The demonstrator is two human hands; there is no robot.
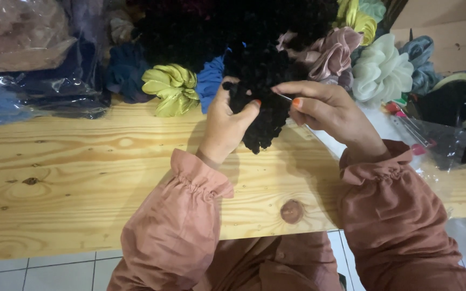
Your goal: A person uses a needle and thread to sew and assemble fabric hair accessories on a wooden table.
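Observation:
My left hand (226, 121) grips a black ruffled fabric scrunchie (262, 126) above a low wooden table (82, 172). My right hand (327, 110) pinches a thin sewing needle (283, 97) between thumb and forefinger, its tip at the black scrunchie. Both wrists wear gathered rust-coloured sleeves. A large heap of black scrunchies (217, 32) lies right behind the hands.
Scrunchies lie along the table's back: olive green (171, 89), blue (210, 81), dusty pink (333, 54), pale mint (381, 70), yellow (354, 19). Plastic-bagged fabric (28, 59) sits at the far left. A round green-rimmed object (459, 99) and clear plastic wrappers (432, 140) are at the right. White floor tiles lie below.

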